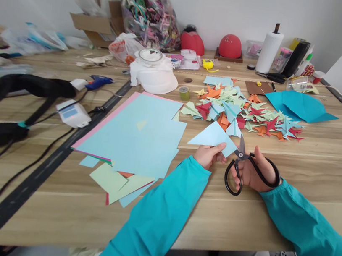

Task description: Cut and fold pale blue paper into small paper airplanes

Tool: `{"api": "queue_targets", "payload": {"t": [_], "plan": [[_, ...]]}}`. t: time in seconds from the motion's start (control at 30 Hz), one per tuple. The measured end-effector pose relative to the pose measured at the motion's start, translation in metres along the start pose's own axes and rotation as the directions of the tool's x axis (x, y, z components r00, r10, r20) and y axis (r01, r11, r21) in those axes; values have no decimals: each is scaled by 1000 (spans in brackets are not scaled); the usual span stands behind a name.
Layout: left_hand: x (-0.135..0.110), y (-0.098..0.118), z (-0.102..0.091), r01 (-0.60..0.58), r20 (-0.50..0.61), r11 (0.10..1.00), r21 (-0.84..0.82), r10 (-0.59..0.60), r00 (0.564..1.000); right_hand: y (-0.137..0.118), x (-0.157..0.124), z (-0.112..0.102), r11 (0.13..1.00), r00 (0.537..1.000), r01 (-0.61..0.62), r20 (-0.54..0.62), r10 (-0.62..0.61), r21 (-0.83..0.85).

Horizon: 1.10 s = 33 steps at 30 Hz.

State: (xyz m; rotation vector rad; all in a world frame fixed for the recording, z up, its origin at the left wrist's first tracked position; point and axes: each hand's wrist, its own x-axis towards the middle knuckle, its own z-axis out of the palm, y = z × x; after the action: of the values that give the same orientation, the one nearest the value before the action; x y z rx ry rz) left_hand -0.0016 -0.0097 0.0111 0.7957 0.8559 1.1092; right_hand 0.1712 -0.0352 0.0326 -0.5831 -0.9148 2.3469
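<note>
My left hand pinches the lower edge of a light blue paper piece, held just above the wooden table. My right hand grips black-handled scissors, fingers through the loops, with the blades pointing up into the right edge of that paper. Both arms wear teal sleeves. A stack of light blue and pink paper sheets lies just left of my left hand.
A heap of folded paper planes in several colours lies beyond the hands. Paper offcuts sit near the front. A blue glue gun, black straps, a white bowl, a paper towel roll and a teal sheet lie around.
</note>
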Motion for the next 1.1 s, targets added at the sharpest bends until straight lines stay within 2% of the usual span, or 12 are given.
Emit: {"api": "queue_targets", "payload": {"t": [0.37, 0.77, 1.1], "plan": [[1, 0, -3, 43, -21, 999, 2, -43, 999, 0, 0, -2, 1000, 999, -18, -42, 17, -23], [2, 0, -4, 54, -39, 998, -12, -55, 998, -2, -1, -5, 998, 998, -55, -28, 54, -18], [3, 0, -5, 60, -82, 998, -31, -62, 995, -7, -8, -4, 992, 995, -98, -20, 97, -85]]}}
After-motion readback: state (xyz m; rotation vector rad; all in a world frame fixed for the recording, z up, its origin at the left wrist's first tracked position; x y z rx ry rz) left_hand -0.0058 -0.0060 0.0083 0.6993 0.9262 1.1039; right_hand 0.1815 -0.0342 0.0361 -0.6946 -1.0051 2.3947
